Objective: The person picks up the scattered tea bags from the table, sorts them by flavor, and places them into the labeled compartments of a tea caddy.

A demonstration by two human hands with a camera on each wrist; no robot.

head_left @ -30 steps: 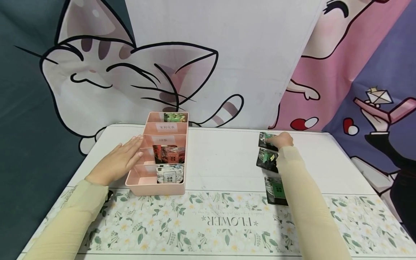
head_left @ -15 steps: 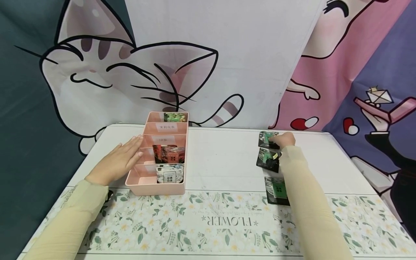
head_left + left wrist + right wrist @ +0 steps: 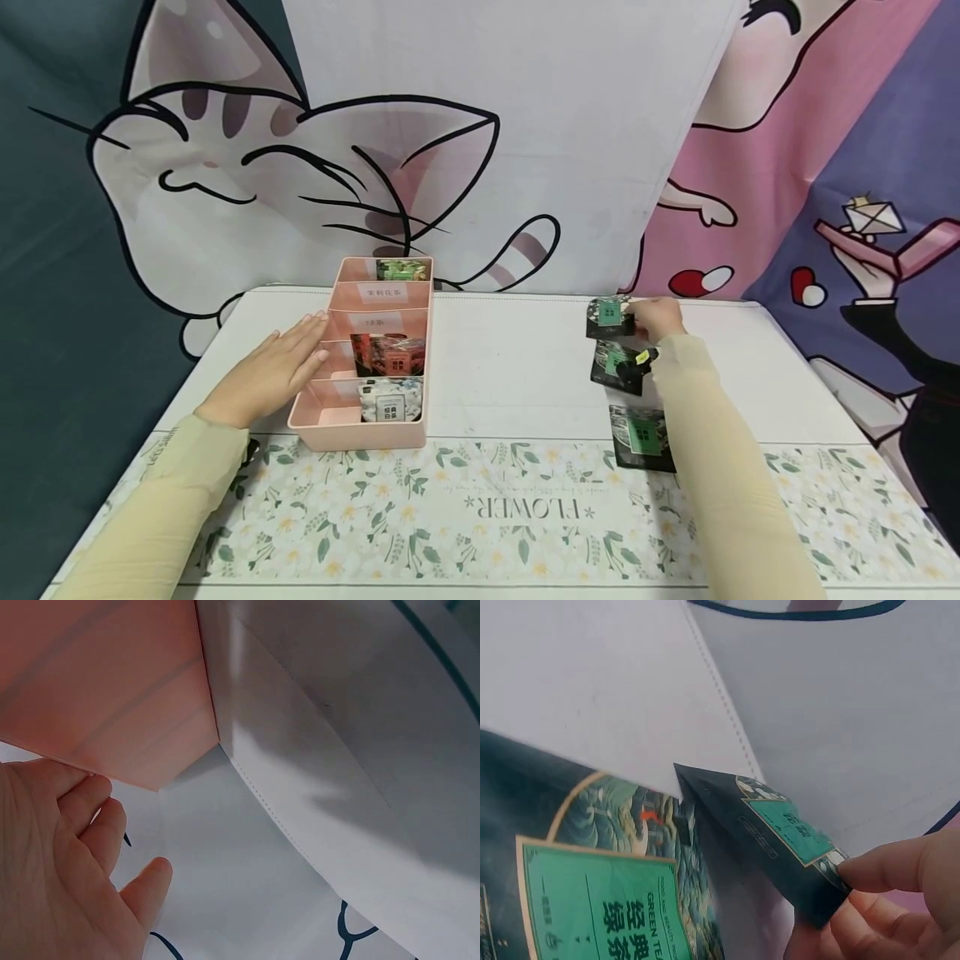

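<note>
My right hand point(image 3: 657, 318) pinches the edge of a dark green tea packet point(image 3: 780, 832) between thumb and fingers, and the packet is tilted up at the back right of the table. A second green tea packet point(image 3: 617, 367) lies just in front of it, and a third point(image 3: 642, 437) lies nearer to me. In the right wrist view a green tea packet point(image 3: 600, 900) fills the lower left. My left hand point(image 3: 266, 371) rests with straight fingers against the left side of the pink divided box point(image 3: 360, 437); the left wrist view shows fingertips at the pink wall point(image 3: 112, 697).
In the box stand red tea packets point(image 3: 390, 357), a white tea packet point(image 3: 392, 402) and, at the far end, a green packet point(image 3: 402, 270). Paper labels point(image 3: 381, 292) mark the dividers. A printed cloth point(image 3: 450, 167) hangs behind the table.
The right hand has taken hold of the rearmost tea packet and raised it, tilting its face toward me. The left hand stays against the box.
</note>
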